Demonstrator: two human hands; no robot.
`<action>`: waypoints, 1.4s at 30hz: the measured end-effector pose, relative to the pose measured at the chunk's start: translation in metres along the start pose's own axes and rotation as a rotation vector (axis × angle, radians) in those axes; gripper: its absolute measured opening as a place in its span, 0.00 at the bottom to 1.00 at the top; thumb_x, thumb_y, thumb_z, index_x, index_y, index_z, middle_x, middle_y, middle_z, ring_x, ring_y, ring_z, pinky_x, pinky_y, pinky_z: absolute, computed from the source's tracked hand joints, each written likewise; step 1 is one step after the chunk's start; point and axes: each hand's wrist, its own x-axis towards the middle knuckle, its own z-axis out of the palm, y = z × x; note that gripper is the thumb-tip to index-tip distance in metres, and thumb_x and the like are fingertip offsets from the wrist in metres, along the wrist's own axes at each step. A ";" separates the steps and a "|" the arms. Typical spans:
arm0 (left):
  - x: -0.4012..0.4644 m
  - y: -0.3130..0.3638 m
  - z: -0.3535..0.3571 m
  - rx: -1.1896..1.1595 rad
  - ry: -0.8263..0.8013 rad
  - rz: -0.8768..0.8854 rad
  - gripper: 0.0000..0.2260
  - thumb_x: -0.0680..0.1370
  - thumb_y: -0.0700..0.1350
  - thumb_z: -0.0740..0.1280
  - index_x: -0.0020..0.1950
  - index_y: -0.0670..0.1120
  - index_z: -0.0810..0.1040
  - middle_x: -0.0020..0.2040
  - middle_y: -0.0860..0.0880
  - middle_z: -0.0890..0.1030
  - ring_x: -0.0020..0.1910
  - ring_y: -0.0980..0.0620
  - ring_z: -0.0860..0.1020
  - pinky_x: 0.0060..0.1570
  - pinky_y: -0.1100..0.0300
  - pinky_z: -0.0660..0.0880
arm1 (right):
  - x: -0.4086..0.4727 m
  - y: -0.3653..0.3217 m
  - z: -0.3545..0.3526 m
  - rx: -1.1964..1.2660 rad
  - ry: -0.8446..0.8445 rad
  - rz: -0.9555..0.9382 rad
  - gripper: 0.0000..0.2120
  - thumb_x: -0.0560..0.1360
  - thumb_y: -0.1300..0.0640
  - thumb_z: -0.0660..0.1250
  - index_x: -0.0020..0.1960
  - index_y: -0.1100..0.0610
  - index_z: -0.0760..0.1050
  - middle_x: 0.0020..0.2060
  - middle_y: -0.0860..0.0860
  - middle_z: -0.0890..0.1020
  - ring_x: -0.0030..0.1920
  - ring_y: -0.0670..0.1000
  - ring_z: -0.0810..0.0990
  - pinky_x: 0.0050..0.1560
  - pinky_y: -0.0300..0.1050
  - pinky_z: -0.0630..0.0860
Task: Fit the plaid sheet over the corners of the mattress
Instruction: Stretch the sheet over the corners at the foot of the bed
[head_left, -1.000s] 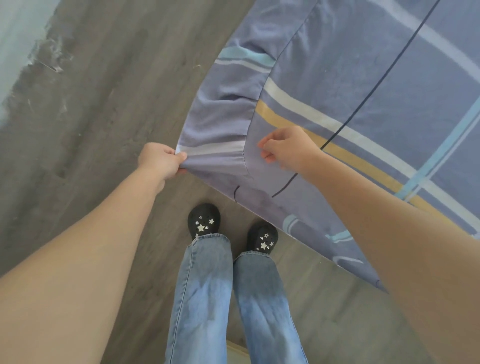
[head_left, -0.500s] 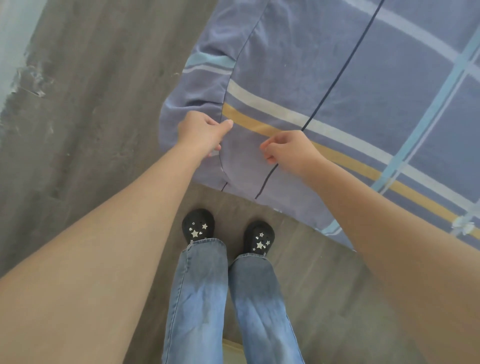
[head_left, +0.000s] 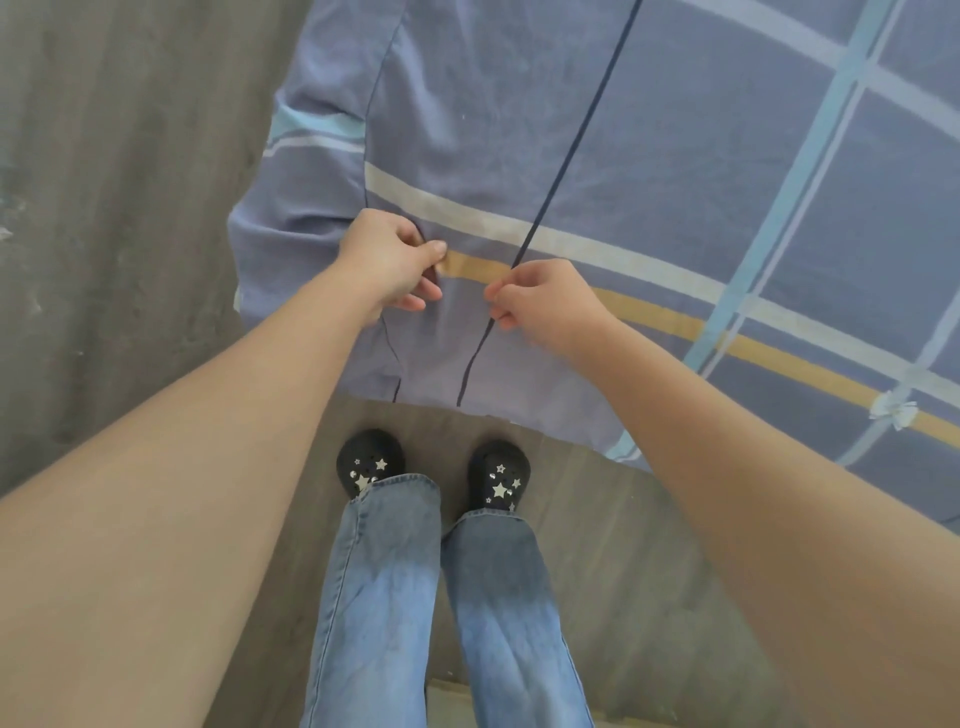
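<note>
Both hands, the left hand (head_left: 392, 260) and right hand (head_left: 545, 301), pinched the plaid sheet (head_left: 649, 171) at mid-frame, above two black star-studded shoes (head_left: 370, 461) on the grey floor (head_left: 119, 182).

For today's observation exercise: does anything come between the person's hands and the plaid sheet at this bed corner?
Nothing visible does. The left hand and right hand both pinch the plaid sheet directly on top of the corner.

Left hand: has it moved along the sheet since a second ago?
Yes. The left hand has gone from the sheet's corner edge up and inward, onto the yellow stripe, nearer the right hand.
</note>
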 end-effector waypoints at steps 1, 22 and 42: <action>0.000 0.000 -0.002 0.009 0.001 0.006 0.12 0.78 0.44 0.64 0.34 0.45 0.72 0.33 0.46 0.78 0.20 0.61 0.77 0.20 0.67 0.72 | 0.000 0.000 0.000 0.002 -0.006 0.003 0.10 0.75 0.59 0.60 0.48 0.58 0.80 0.47 0.57 0.84 0.52 0.57 0.81 0.42 0.45 0.72; -0.019 -0.040 -0.031 0.348 0.434 -0.150 0.32 0.73 0.49 0.70 0.72 0.41 0.61 0.72 0.41 0.63 0.72 0.42 0.63 0.67 0.48 0.65 | -0.006 0.007 -0.015 0.026 -0.033 -0.036 0.08 0.75 0.59 0.60 0.42 0.55 0.77 0.43 0.52 0.80 0.46 0.54 0.79 0.42 0.44 0.73; -0.026 -0.062 -0.092 0.535 0.338 -0.162 0.11 0.75 0.41 0.66 0.57 0.44 0.74 0.61 0.40 0.76 0.62 0.39 0.73 0.56 0.50 0.72 | -0.012 -0.056 0.009 -0.106 -0.046 -0.065 0.10 0.73 0.61 0.59 0.40 0.55 0.78 0.41 0.55 0.82 0.45 0.56 0.80 0.44 0.45 0.73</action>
